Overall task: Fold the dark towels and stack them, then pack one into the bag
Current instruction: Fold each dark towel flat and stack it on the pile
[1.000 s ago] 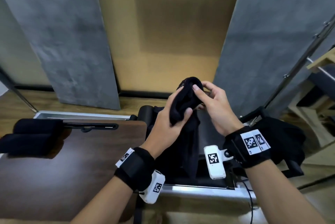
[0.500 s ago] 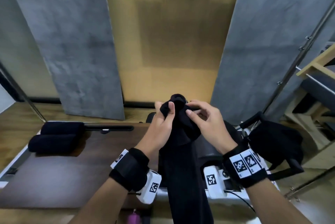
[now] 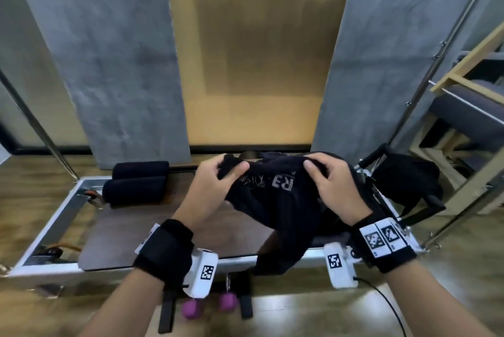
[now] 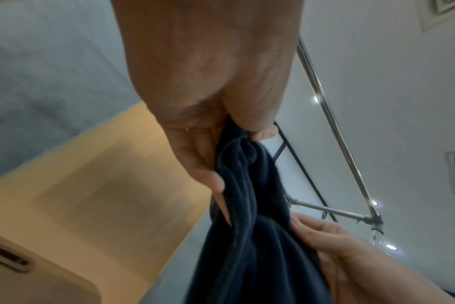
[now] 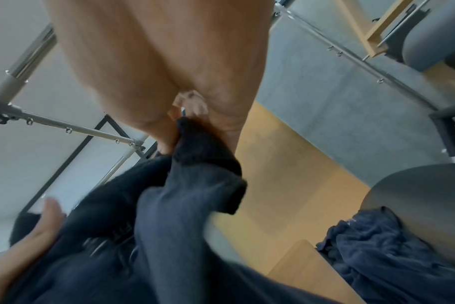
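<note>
A dark navy towel point(image 3: 275, 200) with pale lettering hangs spread between both hands above the brown platform point(image 3: 131, 230). My left hand point(image 3: 218, 181) pinches its top left corner; the left wrist view shows the bunched towel edge point(image 4: 237, 164) between thumb and fingers. My right hand point(image 3: 327, 181) pinches the top right corner, seen in the right wrist view as a dark fold point(image 5: 203, 148) under the fingers. Two rolled dark towels point(image 3: 136, 184) lie at the platform's far left. A black bag point(image 3: 403, 181) sits at the right. Another crumpled dark towel point(image 5: 372, 246) lies low right.
The platform rests in a metal-framed bed point(image 3: 51, 222). Purple dumbbells point(image 3: 210, 306) lie on the floor below its near edge. Metal poles point(image 3: 450, 50) rise at the right beside a wooden-framed unit point(image 3: 469, 77). Grey panels and a tan wall stand behind.
The hands have moved apart and lowered, spreading the bunched towel out between them so its lettering shows. The camera view has tipped down and shifted left.
</note>
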